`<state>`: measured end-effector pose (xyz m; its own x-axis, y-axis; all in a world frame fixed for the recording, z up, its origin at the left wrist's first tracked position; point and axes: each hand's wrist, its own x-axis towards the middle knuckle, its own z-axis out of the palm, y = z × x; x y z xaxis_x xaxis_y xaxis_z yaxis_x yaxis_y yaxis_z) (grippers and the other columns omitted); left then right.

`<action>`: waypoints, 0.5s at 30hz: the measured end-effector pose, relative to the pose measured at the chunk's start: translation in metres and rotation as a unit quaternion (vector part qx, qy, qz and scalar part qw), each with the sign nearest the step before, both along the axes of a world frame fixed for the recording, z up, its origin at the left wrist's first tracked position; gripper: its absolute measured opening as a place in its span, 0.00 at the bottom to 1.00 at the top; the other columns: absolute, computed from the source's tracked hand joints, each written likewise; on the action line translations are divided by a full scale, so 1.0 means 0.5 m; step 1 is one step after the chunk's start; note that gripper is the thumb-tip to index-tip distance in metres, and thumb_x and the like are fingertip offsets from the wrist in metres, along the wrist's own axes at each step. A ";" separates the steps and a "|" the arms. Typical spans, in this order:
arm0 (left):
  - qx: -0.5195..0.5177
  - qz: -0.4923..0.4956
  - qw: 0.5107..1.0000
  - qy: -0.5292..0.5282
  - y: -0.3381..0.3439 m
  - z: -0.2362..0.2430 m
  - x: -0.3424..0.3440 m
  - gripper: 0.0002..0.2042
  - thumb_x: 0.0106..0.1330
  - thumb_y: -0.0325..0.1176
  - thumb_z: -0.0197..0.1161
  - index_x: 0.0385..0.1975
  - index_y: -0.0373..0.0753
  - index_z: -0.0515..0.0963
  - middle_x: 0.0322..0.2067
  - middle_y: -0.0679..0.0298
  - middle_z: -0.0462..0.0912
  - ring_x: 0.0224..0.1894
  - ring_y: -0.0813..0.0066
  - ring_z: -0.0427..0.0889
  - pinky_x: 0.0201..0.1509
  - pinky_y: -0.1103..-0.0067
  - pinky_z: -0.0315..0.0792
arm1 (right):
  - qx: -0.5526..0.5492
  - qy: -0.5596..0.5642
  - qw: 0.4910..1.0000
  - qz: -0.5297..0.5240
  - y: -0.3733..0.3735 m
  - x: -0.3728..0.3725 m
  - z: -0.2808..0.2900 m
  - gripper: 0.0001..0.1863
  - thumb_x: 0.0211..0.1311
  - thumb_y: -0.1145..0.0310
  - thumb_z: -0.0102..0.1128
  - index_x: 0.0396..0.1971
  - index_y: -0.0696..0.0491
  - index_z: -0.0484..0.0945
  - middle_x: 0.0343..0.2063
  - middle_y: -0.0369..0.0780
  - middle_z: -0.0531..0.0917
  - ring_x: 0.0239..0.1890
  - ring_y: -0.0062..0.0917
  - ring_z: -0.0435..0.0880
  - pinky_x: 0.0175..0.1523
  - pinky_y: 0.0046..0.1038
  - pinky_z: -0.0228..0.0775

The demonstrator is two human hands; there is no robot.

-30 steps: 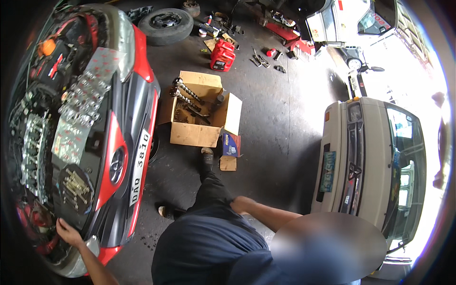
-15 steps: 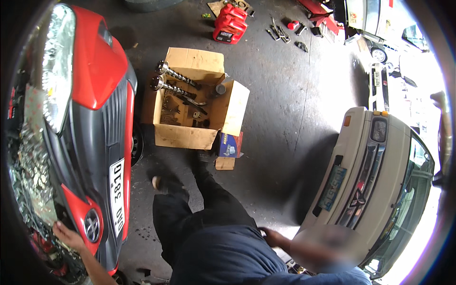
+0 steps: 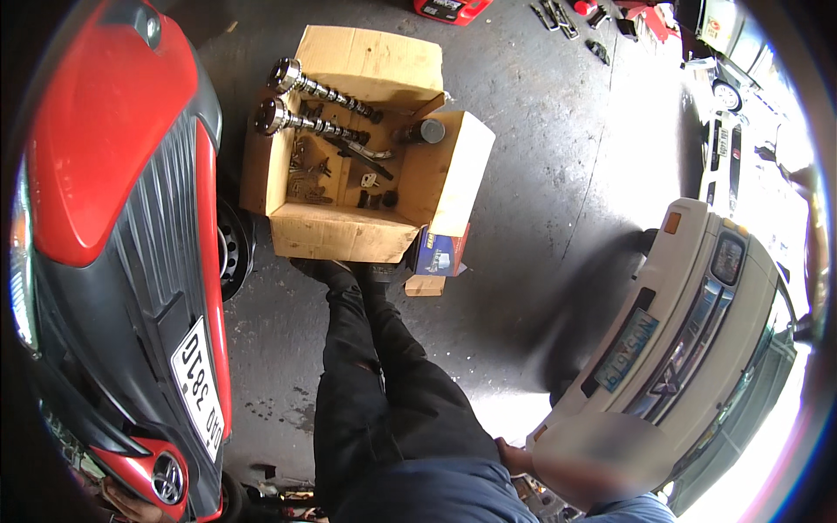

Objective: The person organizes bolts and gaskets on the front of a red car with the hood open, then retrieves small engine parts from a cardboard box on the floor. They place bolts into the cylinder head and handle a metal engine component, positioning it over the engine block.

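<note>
At the lower left, my left hand (image 3: 131,503) rests by the front edge of a red car (image 3: 105,139), beside its round emblem. Its fingers look stretched out, in shadow, and I see nothing in them. My right hand (image 3: 513,456) is against my hip at the dark trousers; its fingertips are hidden. Ahead of my feet stands an open cardboard box (image 3: 340,240). Two camshafts (image 3: 336,94) with gears lean over its left side. Inside are a dark cylinder (image 3: 427,132), a small pale metal part (image 3: 370,179) and several loose metal pieces.
A small blue box (image 3: 438,254) stands at the large box's near right corner. To the right is a white vehicle (image 3: 689,340). Tools (image 3: 558,17) and a red jug (image 3: 453,9) lie on the dark floor (image 3: 523,174) at the far side.
I have stepped closer to the cardboard box, which appears larger. My left hand has moved back along the red car toward the lower edge. My right hand stays at my hip.
</note>
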<state>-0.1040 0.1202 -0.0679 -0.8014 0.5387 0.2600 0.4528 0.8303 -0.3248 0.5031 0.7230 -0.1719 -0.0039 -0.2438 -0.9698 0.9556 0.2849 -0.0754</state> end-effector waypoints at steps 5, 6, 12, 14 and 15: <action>0.012 0.028 0.999 -0.009 0.001 0.008 0.016 0.25 0.75 0.38 0.57 0.65 0.29 0.62 0.55 0.44 0.75 0.56 0.45 0.77 0.61 0.55 0.73 | -0.130 0.035 0.989 0.055 0.002 0.097 -0.025 0.28 0.59 0.53 0.65 0.57 0.53 0.78 0.54 0.50 0.82 0.56 0.44 0.81 0.63 0.40 0.71; 0.012 0.032 0.999 -0.005 0.004 0.008 0.018 0.25 0.75 0.38 0.57 0.65 0.29 0.62 0.55 0.44 0.75 0.56 0.45 0.77 0.61 0.55 0.73 | -0.148 0.012 0.986 0.073 0.009 0.113 -0.024 0.29 0.60 0.52 0.65 0.57 0.53 0.77 0.54 0.51 0.82 0.57 0.45 0.81 0.63 0.40 0.71; 0.021 0.042 0.999 -0.006 0.010 -0.001 0.021 0.24 0.75 0.37 0.56 0.64 0.29 0.63 0.54 0.44 0.75 0.55 0.45 0.77 0.60 0.55 0.72 | -0.254 0.002 0.941 0.223 0.009 0.088 -0.008 0.25 0.63 0.48 0.60 0.52 0.50 0.82 0.51 0.49 0.84 0.56 0.43 0.82 0.60 0.42 0.73; 0.022 0.046 0.999 -0.010 0.007 -0.003 0.026 0.23 0.75 0.37 0.56 0.63 0.29 0.63 0.54 0.44 0.75 0.55 0.45 0.77 0.60 0.55 0.72 | -0.248 -0.094 0.932 0.246 0.018 0.030 -0.006 0.27 0.63 0.51 0.61 0.58 0.50 0.77 0.55 0.50 0.82 0.59 0.42 0.80 0.63 0.42 0.71; 0.022 0.048 0.999 -0.010 0.005 -0.003 0.026 0.23 0.75 0.37 0.56 0.63 0.29 0.63 0.54 0.44 0.75 0.55 0.45 0.77 0.60 0.55 0.72 | -0.251 -0.145 0.916 0.277 0.028 -0.004 -0.003 0.29 0.63 0.52 0.62 0.61 0.51 0.74 0.56 0.50 0.80 0.60 0.42 0.79 0.64 0.42 0.70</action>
